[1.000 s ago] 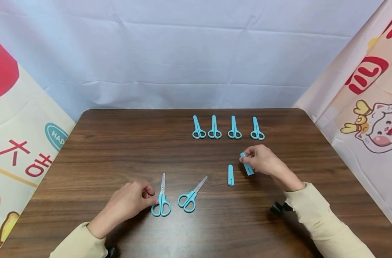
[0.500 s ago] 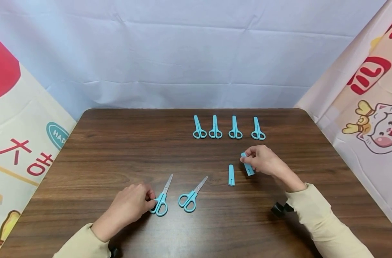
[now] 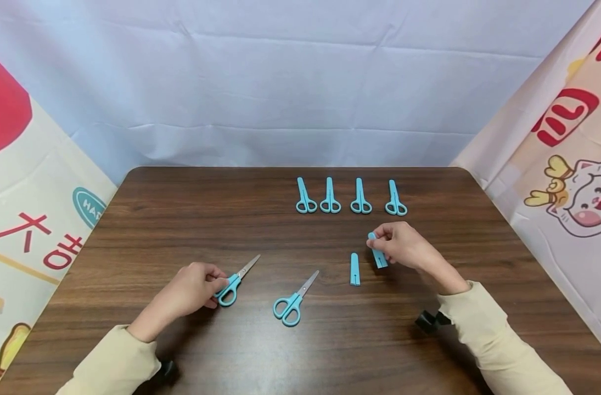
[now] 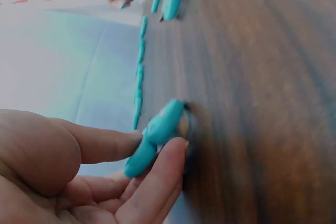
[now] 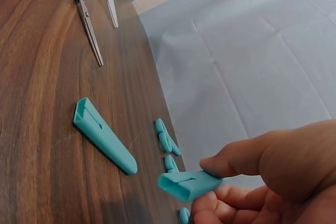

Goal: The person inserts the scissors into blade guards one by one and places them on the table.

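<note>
My left hand [image 3: 194, 288] pinches one handle of a pair of teal scissors [image 3: 228, 293], whose bare blades point up and to the right. In the left wrist view the thumb and fingers close on the scissors' handle [image 4: 165, 124]. A second pair of uncovered scissors [image 3: 288, 308] lies on the table to the right of that hand. My right hand [image 3: 401, 243] pinches a teal blade cover [image 3: 379, 257] near its narrow end. The right wrist view shows the cover's hollow mouth [image 5: 176, 188] facing away from the fingers. Another cover [image 3: 354, 270] lies flat just left of the right hand.
Several teal scissors with covered blades [image 3: 330, 196] lie in a row near the back edge of the brown wooden table [image 3: 206, 219]. A pale cloth [image 3: 300, 99] hangs behind the table, and printed cloths [image 3: 572, 164] hang at the sides.
My left hand has turned the scissors so the blades tilt rightward, and has moved them up and to the left. The right hand stays nearly still with its cover.
</note>
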{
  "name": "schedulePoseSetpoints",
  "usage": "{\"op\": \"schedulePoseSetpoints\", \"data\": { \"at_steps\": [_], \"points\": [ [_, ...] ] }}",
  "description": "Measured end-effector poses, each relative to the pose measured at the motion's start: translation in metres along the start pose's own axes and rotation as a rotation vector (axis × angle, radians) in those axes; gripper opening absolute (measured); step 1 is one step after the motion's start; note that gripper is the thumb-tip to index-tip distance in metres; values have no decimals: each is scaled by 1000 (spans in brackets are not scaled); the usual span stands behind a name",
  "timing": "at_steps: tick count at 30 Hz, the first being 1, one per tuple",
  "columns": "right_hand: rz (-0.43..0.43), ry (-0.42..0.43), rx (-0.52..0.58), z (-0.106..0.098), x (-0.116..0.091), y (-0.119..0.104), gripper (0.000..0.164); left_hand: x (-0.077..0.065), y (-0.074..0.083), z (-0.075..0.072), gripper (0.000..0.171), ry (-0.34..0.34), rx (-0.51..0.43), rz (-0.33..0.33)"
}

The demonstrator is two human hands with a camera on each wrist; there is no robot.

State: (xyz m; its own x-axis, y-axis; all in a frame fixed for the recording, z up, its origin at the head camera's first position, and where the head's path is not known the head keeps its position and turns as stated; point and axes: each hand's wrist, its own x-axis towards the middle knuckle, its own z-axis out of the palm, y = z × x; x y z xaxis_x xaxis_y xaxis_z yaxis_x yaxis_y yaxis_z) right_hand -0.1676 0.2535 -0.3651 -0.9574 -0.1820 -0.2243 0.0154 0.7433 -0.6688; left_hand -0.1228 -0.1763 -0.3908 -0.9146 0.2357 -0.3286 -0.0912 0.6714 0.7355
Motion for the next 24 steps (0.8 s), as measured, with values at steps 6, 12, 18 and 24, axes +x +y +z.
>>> {"op": "schedulePoseSetpoints", "data": {
  "at_steps": [6,12,18,24],
  "points": [
    [-46,41,26,1,0,-3,20,5,-1,-7,13,-36,-10,-35],
    [-82,76,115,6,2,-7,20,8,3,-5,10,24,-135,-1],
    [-124,53,420,19,9,-14,27,10,15,9,11,-35,-474,88],
    [-170,39,717,29,10,-29,26,7,28,24,19,-117,-647,143]
  ]
}}
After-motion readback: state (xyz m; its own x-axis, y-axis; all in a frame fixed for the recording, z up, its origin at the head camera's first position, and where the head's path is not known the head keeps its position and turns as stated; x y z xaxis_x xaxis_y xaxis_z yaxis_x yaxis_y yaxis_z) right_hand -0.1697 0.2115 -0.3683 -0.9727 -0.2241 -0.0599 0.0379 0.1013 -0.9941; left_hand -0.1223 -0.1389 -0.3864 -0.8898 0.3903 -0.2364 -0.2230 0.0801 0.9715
